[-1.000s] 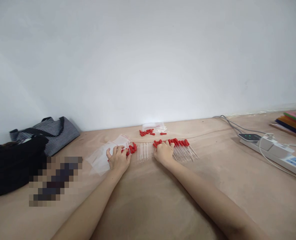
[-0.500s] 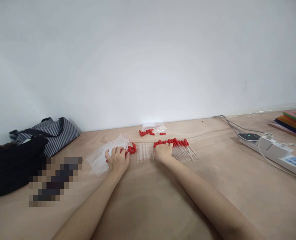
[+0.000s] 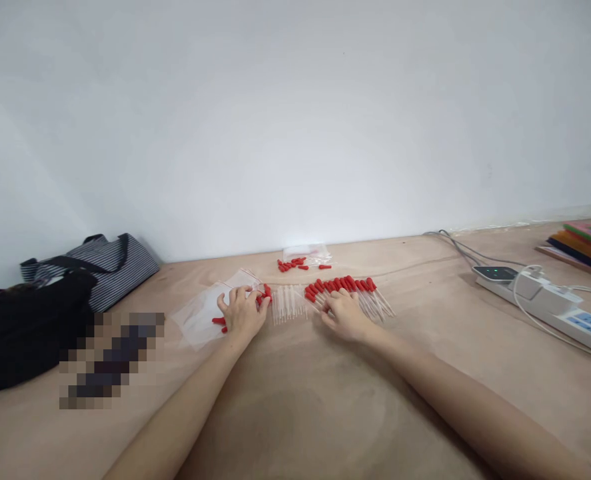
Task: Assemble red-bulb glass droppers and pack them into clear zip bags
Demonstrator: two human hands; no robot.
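Observation:
My left hand arches over a small pile of red rubber bulbs, fingers spread, its thumb and fingertips close to them. Whether it touches one I cannot make out. A few more red bulbs lie under its little-finger side, on a clear plastic zip bag. Right of the pile, thin clear tubes lie side by side without bulbs. Further right is a row of droppers with red bulbs at their far ends. Over this row's near part rests my right hand, its bent fingers apart.
At the back wall are another clear bag and loose red bulbs. A power strip with cables and coloured folders lie on the right. A striped bag and black cloth are on the left.
My right hand has moved right and slightly nearer me, uncovering the left end of the dropper row. My left hand has shifted right toward the bulb pile, exposing red bulbs behind it.

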